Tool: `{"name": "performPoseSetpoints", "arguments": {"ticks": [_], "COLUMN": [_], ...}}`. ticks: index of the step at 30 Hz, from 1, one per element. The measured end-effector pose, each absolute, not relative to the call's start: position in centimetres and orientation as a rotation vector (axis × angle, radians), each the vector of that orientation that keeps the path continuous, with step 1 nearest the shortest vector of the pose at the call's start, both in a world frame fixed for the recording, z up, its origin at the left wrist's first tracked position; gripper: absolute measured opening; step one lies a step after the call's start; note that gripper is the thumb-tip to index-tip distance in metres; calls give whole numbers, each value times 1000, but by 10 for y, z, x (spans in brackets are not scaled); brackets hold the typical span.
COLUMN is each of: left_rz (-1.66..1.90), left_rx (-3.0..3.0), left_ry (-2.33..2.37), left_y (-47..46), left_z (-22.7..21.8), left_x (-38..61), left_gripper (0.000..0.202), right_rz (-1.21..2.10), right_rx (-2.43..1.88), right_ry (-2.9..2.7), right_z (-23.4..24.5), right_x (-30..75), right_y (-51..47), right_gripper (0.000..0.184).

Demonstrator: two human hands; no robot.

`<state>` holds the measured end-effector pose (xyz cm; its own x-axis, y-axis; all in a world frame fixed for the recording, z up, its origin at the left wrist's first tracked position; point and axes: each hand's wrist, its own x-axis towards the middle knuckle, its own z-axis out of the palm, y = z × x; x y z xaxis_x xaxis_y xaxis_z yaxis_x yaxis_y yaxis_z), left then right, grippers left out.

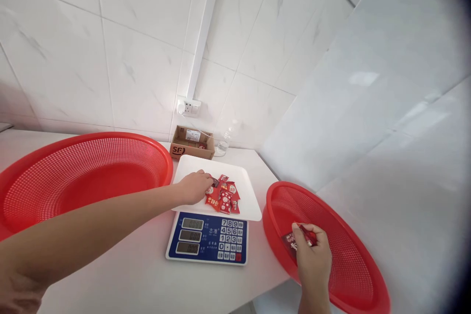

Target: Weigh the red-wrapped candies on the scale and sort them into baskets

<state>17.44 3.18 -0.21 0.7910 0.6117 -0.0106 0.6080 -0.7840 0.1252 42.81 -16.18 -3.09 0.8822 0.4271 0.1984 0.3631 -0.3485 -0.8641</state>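
Note:
A white weighing tray (248,201) sits on a blue digital scale (212,255), with several small red snack packets (225,200) heaped in its middle. My left hand (195,187) reaches over the tray from the left, fingers curled, and a dark red packet (215,182) shows at its fingertips. Over the right-hand red basket (353,260) is my right hand (312,250), closed on snack packets. One dark red packet (289,244) sticks out to the left of its thumb, and a brighter red wrapper (310,235) shows between the fingers.
A large red mesh basket (110,147) stands on the white table (147,279) at the left. Behind the tray are a small cardboard box (193,149) and a clear plastic bottle (226,138). A socket (189,107) is on the tiled wall.

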Motion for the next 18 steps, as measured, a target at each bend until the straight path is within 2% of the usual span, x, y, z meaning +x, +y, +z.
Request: {"name": "performPoseSetpoints", "arguments": {"ticks": [12, 18], "left_rz": [140, 267], "left_rx": [2605, 2513], "left_ry": [1127, 1202], "left_y": [33, 37], "left_z": [-6, 26], "left_x": [171, 132], "left_gripper": [32, 26], "right_rz": [106, 120], "right_rx": [-1981, -1977], "right_ry": [-588, -595], "right_z": [-28, -26], "right_x": [425, 424], "right_y": [-161, -161], "right_gripper": [42, 42]}}
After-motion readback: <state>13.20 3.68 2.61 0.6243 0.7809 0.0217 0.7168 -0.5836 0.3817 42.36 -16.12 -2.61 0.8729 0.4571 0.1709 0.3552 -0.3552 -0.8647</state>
